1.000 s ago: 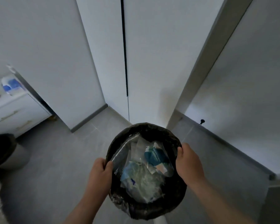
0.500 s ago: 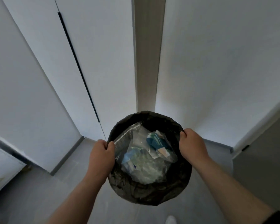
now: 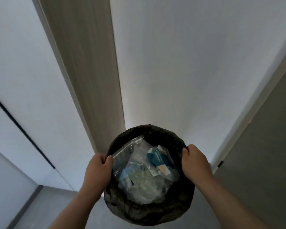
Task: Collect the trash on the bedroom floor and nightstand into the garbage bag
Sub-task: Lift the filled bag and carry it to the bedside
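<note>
I see my left hand point(image 3: 97, 171) curled tight on the left rim | my right hand point(image 3: 194, 164) curled tight on the right rim | black garbage bag point(image 3: 149, 210) held open between them, above grey floor point(image 3: 45, 209) | inside: clear plastic point(image 3: 144, 184), teal packet point(image 3: 158, 160) | white wall point(image 3: 180, 66) ahead

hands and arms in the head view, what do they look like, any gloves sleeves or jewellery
Both are bare human hands with no gloves. The left hand and the right hand show no rings, and neither wrist carries a watch or band. The left forearm and right forearm are uncovered down to the frame's edge, so no sleeve shows. No markings are visible on either.
</note>
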Demonstrator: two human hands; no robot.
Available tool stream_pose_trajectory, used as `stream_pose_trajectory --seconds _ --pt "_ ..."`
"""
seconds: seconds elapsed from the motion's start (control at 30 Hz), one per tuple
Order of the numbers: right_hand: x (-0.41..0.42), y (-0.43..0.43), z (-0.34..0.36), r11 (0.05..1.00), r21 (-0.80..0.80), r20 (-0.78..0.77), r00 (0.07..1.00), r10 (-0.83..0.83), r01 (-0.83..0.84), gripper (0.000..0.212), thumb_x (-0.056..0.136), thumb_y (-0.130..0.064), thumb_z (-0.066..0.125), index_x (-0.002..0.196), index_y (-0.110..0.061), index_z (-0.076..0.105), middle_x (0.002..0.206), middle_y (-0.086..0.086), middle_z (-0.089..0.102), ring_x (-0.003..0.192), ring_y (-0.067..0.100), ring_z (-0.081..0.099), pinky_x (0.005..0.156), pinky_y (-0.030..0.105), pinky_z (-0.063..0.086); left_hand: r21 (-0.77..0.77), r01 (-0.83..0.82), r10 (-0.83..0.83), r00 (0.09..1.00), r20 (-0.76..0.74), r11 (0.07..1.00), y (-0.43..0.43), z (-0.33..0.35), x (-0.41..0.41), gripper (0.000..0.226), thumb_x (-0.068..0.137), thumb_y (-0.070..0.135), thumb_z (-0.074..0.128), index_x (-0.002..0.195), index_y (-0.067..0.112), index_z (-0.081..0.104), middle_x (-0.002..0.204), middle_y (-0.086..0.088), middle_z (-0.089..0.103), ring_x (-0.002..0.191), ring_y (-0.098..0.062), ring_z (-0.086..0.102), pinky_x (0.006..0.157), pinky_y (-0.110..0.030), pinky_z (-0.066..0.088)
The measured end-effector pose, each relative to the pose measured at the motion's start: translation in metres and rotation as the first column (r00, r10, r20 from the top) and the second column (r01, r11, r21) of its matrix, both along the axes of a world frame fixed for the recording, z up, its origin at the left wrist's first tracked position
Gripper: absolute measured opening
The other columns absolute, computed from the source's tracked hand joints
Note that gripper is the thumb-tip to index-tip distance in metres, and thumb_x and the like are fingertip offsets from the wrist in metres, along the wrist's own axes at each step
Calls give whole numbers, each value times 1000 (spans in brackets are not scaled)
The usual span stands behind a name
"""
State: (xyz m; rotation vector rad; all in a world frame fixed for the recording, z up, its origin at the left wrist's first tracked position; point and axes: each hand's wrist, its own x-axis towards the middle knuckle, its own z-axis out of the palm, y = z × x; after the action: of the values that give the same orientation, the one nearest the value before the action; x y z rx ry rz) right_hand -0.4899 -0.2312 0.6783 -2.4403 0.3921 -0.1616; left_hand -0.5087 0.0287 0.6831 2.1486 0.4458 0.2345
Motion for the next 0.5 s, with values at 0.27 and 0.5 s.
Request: stream_pose_trajectory --seconds 0.27,0.5 --pt "96 -50 -5 995 71 -32 998 -61 63 28 101 -22 33 76 -13 42 74 3 50 63 12 46 49 25 27 -14 81 -82 996 -32 997 -43 -13 129 33 90 22 52 62 11 39 57 -4 39 54 -19 36 50 -32 27" --pt "215 -69 -34 990 15 -86 986 -141 143 27 101 -22 34 79 -9 43 71 2 47 61 11 44 49 25 28 -48 182 -185 980 -69 982 -61 -56 271 32 92 24 52 65 10 42 63 -6 44 58 -19 40 54 -34 31"
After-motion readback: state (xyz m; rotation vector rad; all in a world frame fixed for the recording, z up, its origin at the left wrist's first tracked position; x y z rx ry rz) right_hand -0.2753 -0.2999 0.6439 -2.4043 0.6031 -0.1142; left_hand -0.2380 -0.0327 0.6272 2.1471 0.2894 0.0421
